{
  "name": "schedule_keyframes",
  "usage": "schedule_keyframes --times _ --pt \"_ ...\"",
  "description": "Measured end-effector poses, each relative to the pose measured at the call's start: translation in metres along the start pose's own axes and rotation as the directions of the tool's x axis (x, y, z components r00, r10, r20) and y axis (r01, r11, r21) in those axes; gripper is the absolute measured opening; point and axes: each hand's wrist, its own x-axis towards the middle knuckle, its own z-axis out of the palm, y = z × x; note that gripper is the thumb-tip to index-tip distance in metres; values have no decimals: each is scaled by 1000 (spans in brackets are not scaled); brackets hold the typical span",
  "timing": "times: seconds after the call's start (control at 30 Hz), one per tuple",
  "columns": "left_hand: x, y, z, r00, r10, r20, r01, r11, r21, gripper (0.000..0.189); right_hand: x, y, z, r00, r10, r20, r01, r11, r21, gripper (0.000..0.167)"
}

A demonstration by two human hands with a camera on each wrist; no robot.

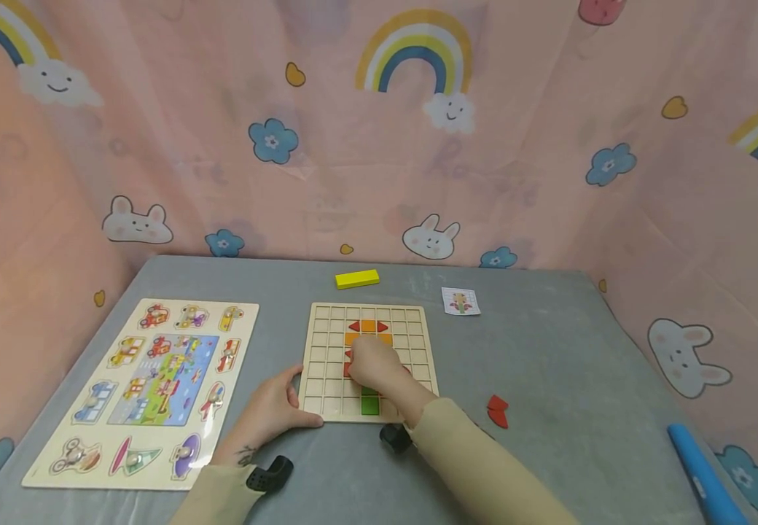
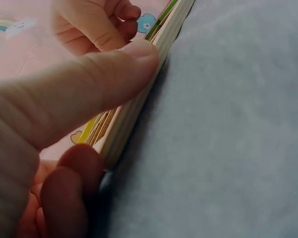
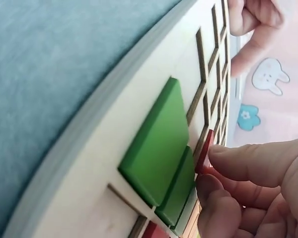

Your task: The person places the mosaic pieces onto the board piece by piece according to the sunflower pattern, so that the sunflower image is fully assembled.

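A wooden grid board [image 1: 322, 392] lies on the table, with orange, red and green pieces set in its middle columns. At its near left corner my left hand [image 1: 266, 414] grips the edge, the thumb along the near side and fingers at the left side. Over the middle of the board, my right hand [image 1: 377, 364] pinches a small red piece [image 3: 204, 152] between thumb and fingers. That piece stands tilted beside the green tiles [image 3: 156, 144] in the right wrist view. In the head view the right hand hides part of the pattern.
Two loose red pieces [image 1: 498, 412] lie right of the board. A small picture card [image 1: 460, 301] and a yellow block [image 1: 356, 279] are behind it. To the left lies a knob puzzle board [image 1: 243, 315]; a blue cylindrical object [image 1: 705, 474] is at the right edge.
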Motion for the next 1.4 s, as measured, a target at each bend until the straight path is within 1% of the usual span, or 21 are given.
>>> schedule_keyframes --times 0.07,0.17,0.2,0.23,0.33,0.43,0.53,0.67,0.7,0.8,0.87,0.93,1.0,1.1,1.2,1.4 --pt "0 1 0 1000 1 0 -1 1000 1 99 0 -1 0 1000 5 4 -5 999 -54 31" --pt "0 2 0 1000 4 -2 -4 1000 1 99 -2 -4 -2 1000 20 5 -20 995 -97 20" --pt "0 2 0 1000 3 -2 -3 1000 0 100 -3 -5 -3 1000 27 5 -26 995 -97 18" --pt "-1 2 0 1000 4 -2 -4 1000 -1 100 -5 -5 -4 1000 28 1 -28 994 -105 17" --pt "0 2 0 1000 2 -1 -2 1000 -1 100 -12 -5 -13 999 32 -16 -34 994 -101 23" --pt "0 2 0 1000 -2 -4 2 1000 -1 100 -21 3 -31 998 31 -49 -35 997 -72 26" --pt "1 2 -1 1000 -3 -8 3 1000 -4 100 -30 21 -53 995 57 -78 -60 998 -29 18" --pt "1 1 -2 1000 -9 -7 9 1000 -9 100 -43 61 -75 987 139 -81 -139 990 6 21" --pt "1 1 -2 1000 -10 -6 10 1000 -10 101 -46 72 -79 984 161 -81 -160 987 12 20" --pt "1 1 -2 1000 -12 -3 12 1000 -11 100 -60 102 -86 972 225 -72 -227 973 -26 12" --pt "1 1 -3 1000 -12 -2 12 1000 -12 101 -70 119 -87 965 257 -50 -260 963 -72 7" --pt "1 1 -3 1000 -10 -1 10 1000 -15 100 -78 132 -85 962 271 -29 -273 953 -129 8" --pt "1 1 -3 1000 -6 0 6 1000 -17 100 -85 142 -79 955 296 1 -291 941 -170 10" --pt "1 2 -2 1000 -2 2 2 1000 -19 99 -92 153 -69 948 317 13 -307 928 -210 14" --pt "0 3 -1 1000 2 2 -2 1000 -18 98 -95 157 -62 942 335 9 -325 920 -218 15" --pt "-1 2 0 1000 -4 3 4 1000 -16 98 -94 157 -56 939 343 -13 -339 923 -181 14"
